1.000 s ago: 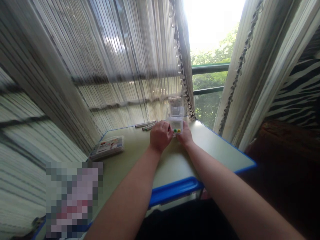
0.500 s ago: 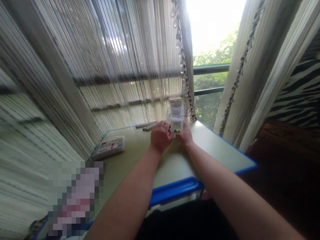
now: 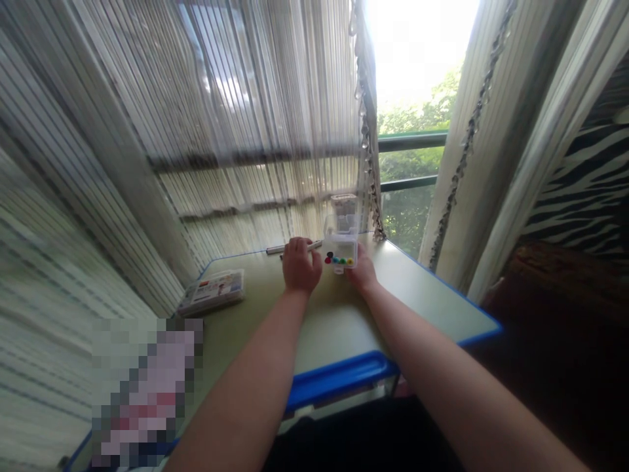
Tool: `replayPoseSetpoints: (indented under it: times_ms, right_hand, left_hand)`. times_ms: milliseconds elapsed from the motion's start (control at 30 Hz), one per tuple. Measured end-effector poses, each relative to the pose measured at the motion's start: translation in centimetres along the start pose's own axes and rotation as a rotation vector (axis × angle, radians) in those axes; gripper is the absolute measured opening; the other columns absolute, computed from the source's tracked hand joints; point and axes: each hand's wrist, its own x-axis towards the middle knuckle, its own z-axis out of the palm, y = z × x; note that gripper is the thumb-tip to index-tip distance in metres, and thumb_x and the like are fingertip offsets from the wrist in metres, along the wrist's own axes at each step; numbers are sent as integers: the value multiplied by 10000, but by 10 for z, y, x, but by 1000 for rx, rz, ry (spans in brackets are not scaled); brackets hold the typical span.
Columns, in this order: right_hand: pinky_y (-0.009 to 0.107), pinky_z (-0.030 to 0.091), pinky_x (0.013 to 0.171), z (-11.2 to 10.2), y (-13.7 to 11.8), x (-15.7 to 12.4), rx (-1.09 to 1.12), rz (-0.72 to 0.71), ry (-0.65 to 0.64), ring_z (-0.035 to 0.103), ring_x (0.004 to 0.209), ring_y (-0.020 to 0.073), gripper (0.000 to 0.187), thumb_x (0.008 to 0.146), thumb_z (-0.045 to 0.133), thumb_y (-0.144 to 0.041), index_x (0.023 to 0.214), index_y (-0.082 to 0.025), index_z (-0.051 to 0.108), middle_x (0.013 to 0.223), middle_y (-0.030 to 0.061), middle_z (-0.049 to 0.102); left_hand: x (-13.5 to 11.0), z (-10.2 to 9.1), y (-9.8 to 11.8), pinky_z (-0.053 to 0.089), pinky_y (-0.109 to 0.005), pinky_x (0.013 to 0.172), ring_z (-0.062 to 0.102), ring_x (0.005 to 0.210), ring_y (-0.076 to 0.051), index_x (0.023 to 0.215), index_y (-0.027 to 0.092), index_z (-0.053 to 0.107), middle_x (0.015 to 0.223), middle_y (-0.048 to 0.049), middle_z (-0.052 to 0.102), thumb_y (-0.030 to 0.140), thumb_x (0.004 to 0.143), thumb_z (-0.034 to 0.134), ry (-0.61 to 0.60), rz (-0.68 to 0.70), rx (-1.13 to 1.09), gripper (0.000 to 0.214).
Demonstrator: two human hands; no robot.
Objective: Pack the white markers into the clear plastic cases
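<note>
My right hand grips the right side of a clear plastic case, whose lid is flipped up at the far side. Along the case's near edge show several small round coloured pieces, among them black, red, blue, green and yellow; they look like marker ends. Left of the case, my left hand is closed over the pens at the table's far edge. A slim white marker sticks out between its thumb and fingers, pointing toward the case. Part of another marker shows left of the hand.
A flat printed box lies on the left of the pale, blue-edged table. Behind the case stands a clear container. Stringed curtains hang along the far edge. A blurred-out patch covers the lower left.
My left hand has moved left, away from the case and over the markers. The coloured pieces in the case are now uncovered. My right hand still holds the case.
</note>
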Motion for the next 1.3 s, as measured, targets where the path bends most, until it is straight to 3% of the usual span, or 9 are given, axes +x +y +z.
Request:
replayPoseSetpoints:
  times_ms: [167, 300, 433, 600, 867, 1067, 1167, 1300]
  right_hand:
    - [361, 512, 744, 0, -4, -2, 10, -31, -33, 621, 822, 239, 365, 639, 607, -240, 994, -165, 574, 914, 89, 665]
    - [379, 516, 746, 0, -5, -3, 30, -55, -34, 623, 818, 238, 328, 642, 596, -252, 960, -177, 567, 915, 86, 661]
    - [363, 524, 712, -1, -9, -4, 69, -38, -58, 629, 781, 223, 333, 642, 587, -273, 964, -187, 571, 902, 74, 677]
    - [356, 520, 709, -3, -12, -5, 51, -29, -89, 634, 783, 226, 354, 644, 575, -296, 981, -189, 587, 922, 76, 686]
    - [362, 511, 726, -2, -8, -5, 28, -36, -87, 633, 802, 231, 354, 648, 593, -312, 987, -209, 591, 924, 63, 689]
    - [355, 510, 713, -2, -11, -6, 45, -25, -96, 629, 786, 224, 362, 642, 606, -308, 990, -208, 588, 898, 55, 687]
    - [369, 508, 732, -1, -10, -6, 59, -22, -104, 631, 796, 231, 378, 633, 616, -306, 991, -190, 589, 908, 67, 684]
    - [362, 509, 712, 0, -9, -5, 59, -13, -109, 636, 773, 234, 380, 632, 626, -306, 988, -177, 589, 876, 71, 682]
  left_hand:
    - [-4, 9, -32, 411, -420, 954, 451, 1183, -289, 1162, 117, 548, 1241, -152, 533, 133, 784, 394, -318, -268, 280, 408]
    - [-7, 18, -45, 338, -493, 1030, 211, 1376, -310, 1385, 122, 354, 1508, -115, 245, 220, 856, 288, -632, -518, 384, 542]
    - [-6, 22, -46, 254, -522, 1080, 143, 1403, -283, 1443, 179, 249, 1542, -38, 149, 323, 886, 203, -788, -547, 378, 577]
    - [-6, 20, -44, 245, -527, 1079, 178, 1391, -309, 1424, 179, 306, 1532, -46, 183, 339, 887, 193, -828, -519, 397, 571]
    - [-6, 27, -45, 228, -647, 1026, 97, 1393, -380, 1451, 233, 242, 1547, -62, 66, 419, 880, 201, -865, -488, 416, 602]
    - [-5, 27, -41, 190, -678, 1019, 107, 1394, -377, 1429, 233, 301, 1538, -77, 147, 410, 892, 155, -919, -491, 402, 584]
    - [-2, 27, -42, 136, -660, 1045, 29, 1404, -367, 1434, 219, 289, 1543, -91, 112, 377, 889, 210, -880, -391, 447, 572]
    - [4, 29, -53, 3, -539, 1115, -88, 1407, -310, 1442, 211, 270, 1552, -69, 27, 413, 867, 289, -892, -222, 423, 611]
